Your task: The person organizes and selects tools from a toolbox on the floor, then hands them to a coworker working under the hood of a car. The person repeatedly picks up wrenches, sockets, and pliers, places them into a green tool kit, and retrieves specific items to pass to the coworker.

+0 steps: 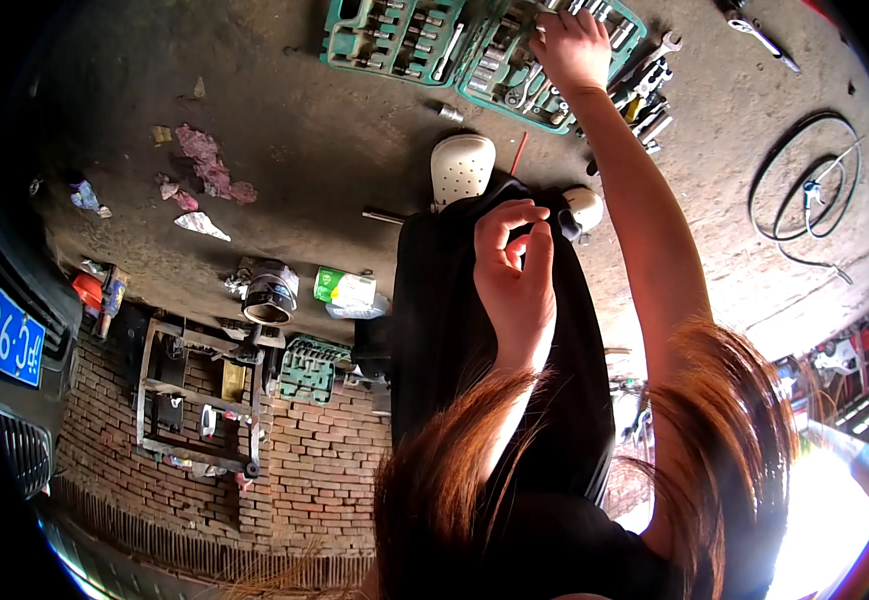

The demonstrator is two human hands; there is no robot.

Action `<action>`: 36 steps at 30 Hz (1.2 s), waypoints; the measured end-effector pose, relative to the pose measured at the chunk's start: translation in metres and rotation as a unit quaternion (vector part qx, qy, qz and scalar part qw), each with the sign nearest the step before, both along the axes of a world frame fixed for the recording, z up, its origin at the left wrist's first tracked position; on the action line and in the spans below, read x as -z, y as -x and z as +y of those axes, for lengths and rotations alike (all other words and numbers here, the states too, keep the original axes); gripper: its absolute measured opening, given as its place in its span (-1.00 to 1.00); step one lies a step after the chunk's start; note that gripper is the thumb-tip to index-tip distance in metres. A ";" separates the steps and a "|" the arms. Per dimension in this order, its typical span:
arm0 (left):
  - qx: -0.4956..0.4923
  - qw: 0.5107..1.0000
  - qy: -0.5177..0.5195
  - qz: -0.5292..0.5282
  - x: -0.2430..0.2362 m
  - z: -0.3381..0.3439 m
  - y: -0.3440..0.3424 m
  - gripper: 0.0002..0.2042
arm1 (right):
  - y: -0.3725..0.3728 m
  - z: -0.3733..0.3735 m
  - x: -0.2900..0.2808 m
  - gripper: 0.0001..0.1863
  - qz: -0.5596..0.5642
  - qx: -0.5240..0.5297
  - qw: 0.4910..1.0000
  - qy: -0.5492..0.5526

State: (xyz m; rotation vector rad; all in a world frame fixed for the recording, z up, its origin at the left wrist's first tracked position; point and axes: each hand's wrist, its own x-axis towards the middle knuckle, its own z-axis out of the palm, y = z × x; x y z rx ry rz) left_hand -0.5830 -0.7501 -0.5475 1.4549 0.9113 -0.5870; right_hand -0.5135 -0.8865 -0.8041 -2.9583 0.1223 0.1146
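Reaching up the frame, the right hand [572, 45] rests fingers-down in the green socket case [515, 70] on the concrete floor [305, 140]; whether it grips anything, I cannot tell. The left hand [517, 270] hovers apart, thumb and forefinger pinched, nothing visible between them.
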 end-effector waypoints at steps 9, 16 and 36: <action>-0.013 1.000 0.003 0.010 -0.002 0.000 -0.001 -0.85 | 0.030 0.020 -0.007 -0.73 -0.017 0.173 0.946 -0.274; -0.029 0.999 0.021 0.011 0.003 -0.001 0.002 -0.84 | 0.023 0.029 -0.017 -0.68 0.070 0.035 0.992 -0.095; -0.032 0.999 0.019 0.013 0.003 -0.002 0.004 -0.86 | 0.006 0.045 -0.009 -0.81 -0.092 0.102 0.986 -0.097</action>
